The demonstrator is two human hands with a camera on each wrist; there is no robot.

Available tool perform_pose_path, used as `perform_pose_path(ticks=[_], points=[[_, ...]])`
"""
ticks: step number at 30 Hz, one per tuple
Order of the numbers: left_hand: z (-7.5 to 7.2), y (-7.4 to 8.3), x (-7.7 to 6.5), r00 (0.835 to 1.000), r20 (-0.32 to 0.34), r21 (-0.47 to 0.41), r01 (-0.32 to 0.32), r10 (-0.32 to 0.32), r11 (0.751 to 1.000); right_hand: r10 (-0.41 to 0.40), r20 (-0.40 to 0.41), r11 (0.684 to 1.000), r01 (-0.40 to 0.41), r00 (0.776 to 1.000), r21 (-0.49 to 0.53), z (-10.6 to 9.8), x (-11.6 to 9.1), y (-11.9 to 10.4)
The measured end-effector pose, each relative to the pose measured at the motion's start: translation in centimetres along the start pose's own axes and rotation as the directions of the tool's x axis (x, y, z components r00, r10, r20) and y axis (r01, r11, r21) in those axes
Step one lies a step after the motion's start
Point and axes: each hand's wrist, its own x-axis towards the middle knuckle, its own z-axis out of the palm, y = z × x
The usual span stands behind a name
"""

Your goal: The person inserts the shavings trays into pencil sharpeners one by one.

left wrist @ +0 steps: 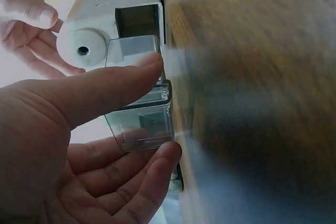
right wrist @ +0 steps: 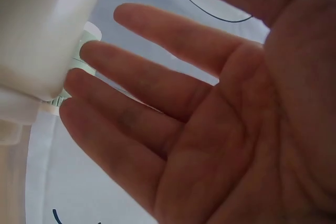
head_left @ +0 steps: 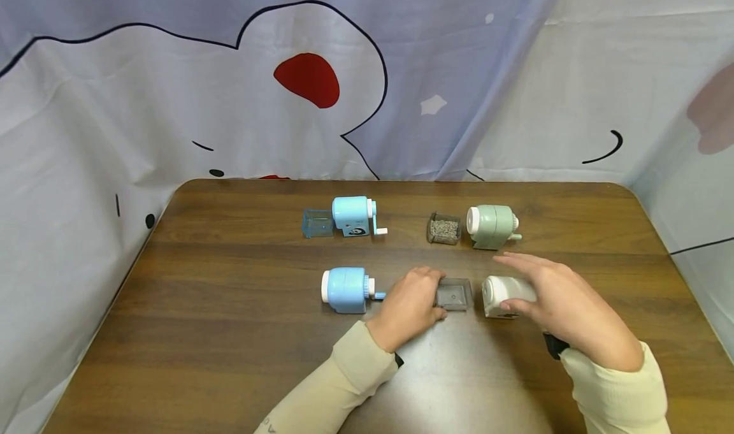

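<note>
Clear drawer [head_left: 455, 296] is pinched by left hand [head_left: 408, 308], right hand [head_left: 563, 296] outspread.

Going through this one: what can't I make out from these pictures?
Head view: the white sharpener's end away from the clear drawer, hidden by the right hand.
Head view: the drawer's left part, covered by the left hand.
Head view: the print on the left sleeve, cut off by the bottom edge.
Right wrist view: much of the white sharpener, cut off by the left and top edges.
</note>
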Motion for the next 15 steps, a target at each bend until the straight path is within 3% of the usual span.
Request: perform_pose_path(ticks=[6, 15], points=[[0.13, 0.15, 0.1, 1.0, 0.007, 0.007, -0.005, 0.005, 1.0, 0.053, 0.064, 0.999, -0.053, 0.997, -0.003, 0.31, 0.26, 0.12], [0.33, 0.64, 0.45, 0.999, 0.002, 0.022, -0.036, 0.036, 0.999, 0.062, 0.093, 0.998, -0.059, 0.994, -0.037, 0.44, 0.44, 0.24]])
